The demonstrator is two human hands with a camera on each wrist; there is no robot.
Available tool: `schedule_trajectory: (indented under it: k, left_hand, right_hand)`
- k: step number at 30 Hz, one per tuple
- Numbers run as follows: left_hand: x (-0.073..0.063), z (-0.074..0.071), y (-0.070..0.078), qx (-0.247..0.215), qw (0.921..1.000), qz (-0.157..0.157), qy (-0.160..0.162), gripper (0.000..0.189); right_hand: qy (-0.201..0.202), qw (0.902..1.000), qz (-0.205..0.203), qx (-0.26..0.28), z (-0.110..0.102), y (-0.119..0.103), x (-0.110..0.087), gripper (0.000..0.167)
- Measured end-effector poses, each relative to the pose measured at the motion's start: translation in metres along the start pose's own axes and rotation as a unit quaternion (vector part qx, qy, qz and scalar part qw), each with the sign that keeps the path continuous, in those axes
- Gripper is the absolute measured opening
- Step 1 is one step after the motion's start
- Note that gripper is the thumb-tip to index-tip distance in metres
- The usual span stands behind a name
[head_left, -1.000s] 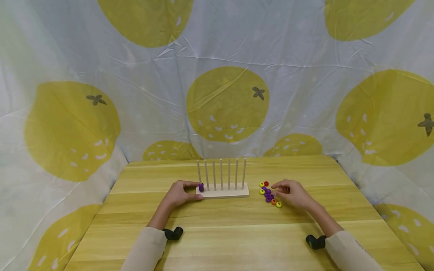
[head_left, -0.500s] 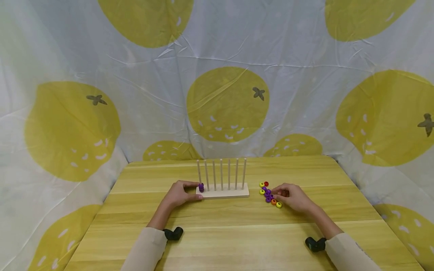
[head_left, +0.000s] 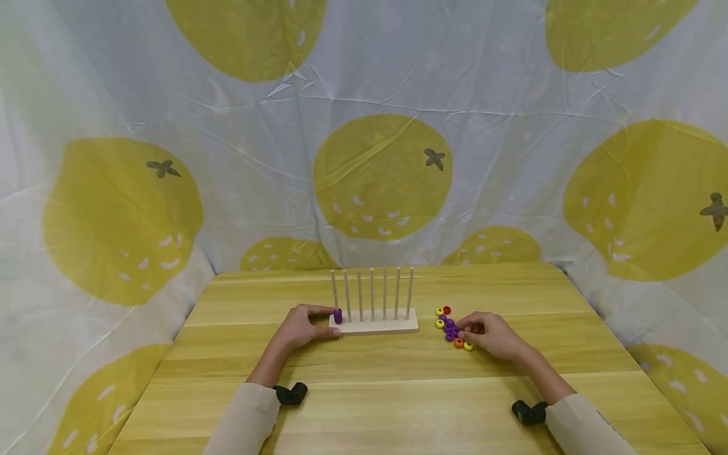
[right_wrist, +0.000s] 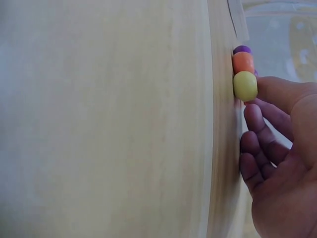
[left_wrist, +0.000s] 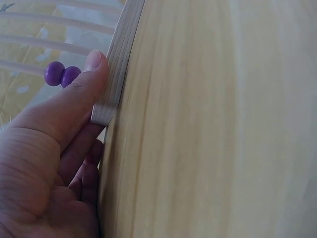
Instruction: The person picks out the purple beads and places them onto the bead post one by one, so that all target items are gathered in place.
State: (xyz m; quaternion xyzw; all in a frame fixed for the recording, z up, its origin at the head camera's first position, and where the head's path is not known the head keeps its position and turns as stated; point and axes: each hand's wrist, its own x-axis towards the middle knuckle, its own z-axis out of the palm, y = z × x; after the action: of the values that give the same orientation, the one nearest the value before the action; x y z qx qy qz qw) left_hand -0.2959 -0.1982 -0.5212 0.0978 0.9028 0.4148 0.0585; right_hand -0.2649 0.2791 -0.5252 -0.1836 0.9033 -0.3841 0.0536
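Note:
My left hand [head_left: 299, 327] grips the left end of a pale wooden peg stand [head_left: 375, 324], thumb along its front edge and fingers behind. Purple beads [left_wrist: 62, 74] are stacked low on the leftmost peg, next to the thumb. To the right of the stand, my right hand [head_left: 489, 333] is at a cluster of loose beads, its thumb and index finger pinching a purple bead [head_left: 455, 332] at the cluster's right side. In the right wrist view a yellow bead [right_wrist: 245, 86] and an orange bead [right_wrist: 242, 63] partly hide those fingertips.
More purple beads [head_left: 449, 337], a red bead [head_left: 447, 310] and another yellow bead [head_left: 439, 311] lie in the cluster. Several upright pegs [head_left: 372, 294] rise from the stand. The wooden table [head_left: 364, 404] ends at a lemon-print cloth [head_left: 381, 177] behind.
My right hand has moved slightly down and left into the bead cluster, and its thumb and index finger have closed on a purple bead. The left hand stays on the stand.

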Motion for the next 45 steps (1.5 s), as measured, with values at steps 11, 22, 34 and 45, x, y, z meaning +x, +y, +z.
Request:
schedule_trajectory:
  k: [11,22,34,45]
  left_hand:
    - [0.000,0.000,0.001,-0.010,0.9999,0.008,-0.001,0.061]
    - [0.001,0.000,0.001,-0.010,0.9999,0.007,0.002,0.061]
    - [0.001,0.000,0.001,-0.008,0.9999,0.009,-0.001,0.061]
    - [0.000,0.001,-0.001,-0.007,0.9999,0.008,0.001,0.060]
  right_hand:
    - [-0.007,0.9999,0.010,0.001,0.000,-0.003,0.001,0.014]
    - [0.015,0.9993,0.032,0.010,-0.006,-0.008,-0.002,0.015]
    - [0.042,0.9991,-0.007,-0.006,-0.028,-0.026,0.012,0.021]
    - [0.066,0.9973,-0.033,0.007,-0.043,-0.064,0.024,0.021]
